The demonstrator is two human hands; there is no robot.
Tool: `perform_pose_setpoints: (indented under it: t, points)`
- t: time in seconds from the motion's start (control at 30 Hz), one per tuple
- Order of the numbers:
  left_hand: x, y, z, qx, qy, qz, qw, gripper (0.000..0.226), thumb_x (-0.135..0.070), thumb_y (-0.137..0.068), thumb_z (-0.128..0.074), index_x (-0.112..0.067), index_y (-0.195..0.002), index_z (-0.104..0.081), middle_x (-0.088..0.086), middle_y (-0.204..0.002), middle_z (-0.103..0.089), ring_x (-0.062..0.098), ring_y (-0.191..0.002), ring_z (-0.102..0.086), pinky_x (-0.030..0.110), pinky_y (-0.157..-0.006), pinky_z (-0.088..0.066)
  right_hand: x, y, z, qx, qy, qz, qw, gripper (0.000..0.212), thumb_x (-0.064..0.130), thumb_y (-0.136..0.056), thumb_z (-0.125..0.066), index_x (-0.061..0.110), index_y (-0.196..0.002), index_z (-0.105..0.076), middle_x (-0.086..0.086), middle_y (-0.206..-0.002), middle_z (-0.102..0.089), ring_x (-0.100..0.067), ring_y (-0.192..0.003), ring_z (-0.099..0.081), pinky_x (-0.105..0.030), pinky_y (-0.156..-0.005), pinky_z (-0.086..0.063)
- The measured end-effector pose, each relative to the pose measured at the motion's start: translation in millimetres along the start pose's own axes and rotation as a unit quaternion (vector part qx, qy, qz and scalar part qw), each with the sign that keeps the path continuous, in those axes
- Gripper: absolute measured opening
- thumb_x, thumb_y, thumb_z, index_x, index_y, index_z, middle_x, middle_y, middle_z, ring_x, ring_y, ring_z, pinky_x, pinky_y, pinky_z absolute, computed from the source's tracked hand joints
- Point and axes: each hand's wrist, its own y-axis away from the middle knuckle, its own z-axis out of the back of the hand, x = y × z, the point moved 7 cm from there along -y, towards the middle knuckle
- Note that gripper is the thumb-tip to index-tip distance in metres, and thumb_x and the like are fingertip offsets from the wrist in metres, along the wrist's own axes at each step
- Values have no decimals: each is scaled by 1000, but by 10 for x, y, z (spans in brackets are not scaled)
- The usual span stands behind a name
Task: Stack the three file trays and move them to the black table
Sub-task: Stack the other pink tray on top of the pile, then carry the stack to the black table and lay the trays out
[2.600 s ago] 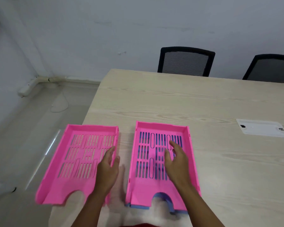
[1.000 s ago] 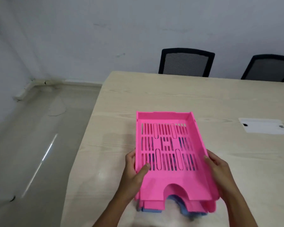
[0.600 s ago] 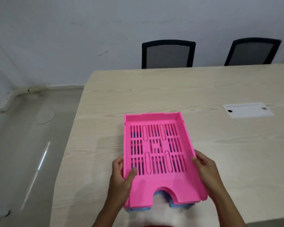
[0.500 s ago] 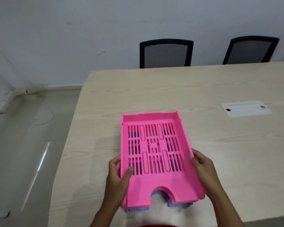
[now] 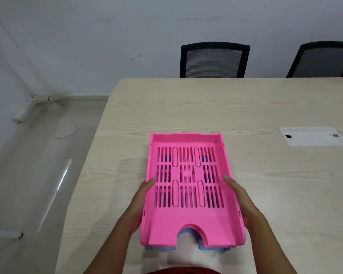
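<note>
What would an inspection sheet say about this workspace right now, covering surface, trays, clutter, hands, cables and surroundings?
Surface: light wood table; no black table in view.
Job's things: tray stack, pink on top, blue tray at the bottom.
Clutter: nothing seen; only a white cable hatch set in the tabletop.
Hands: left hand and right hand hold the stack's sides.
Cables: thin cable on the floor.
Surroundings: two black chairs, white wall, glossy floor.

light wood-grain table (image 5: 265, 107): bears stacked file trays (image 5: 188, 220), pink over blue, near front edge; white flush cable hatch (image 5: 313, 136) at right.
</note>
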Motion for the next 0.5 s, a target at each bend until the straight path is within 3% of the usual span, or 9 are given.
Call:
perform_pose_setpoints:
  t: [0.1,0.3,0.5]
  points:
    - [41,3,19,6,8,-5,1000,64,-51,-80,-62,-12,-131,-59,17,-107,-77,33,-90,-74,52,-90,-55,-29,-49,-15,25,-26,0,999,45,44,-91,-59,10,-119,-70,-16,-95,-80,-29,-74,-78,-36,-61,-63]
    - [93,37,43,-17,17,-16,1000,64,-51,-76,-62,-12,-127,-62,7,-91,-80,25,-77,-76,41,-79,-54,-19,-155,1,42,-6,14,999,45,42,-89,-61,10,-118,-71,-16,-97,-80,-30,-77,-77,-39,-65,-61]
    - [256,247,323,-74,61,-44,994,55,-48,-80,-65,-15,-124,-68,17,-107,-78,36,-94,-75,51,-89,-56,-23,-180,-259,88,0,12,996,38,43,-86,-61,14,-105,-78,-15,-92,-81,-29,-74,-78,-36,-60,-63]
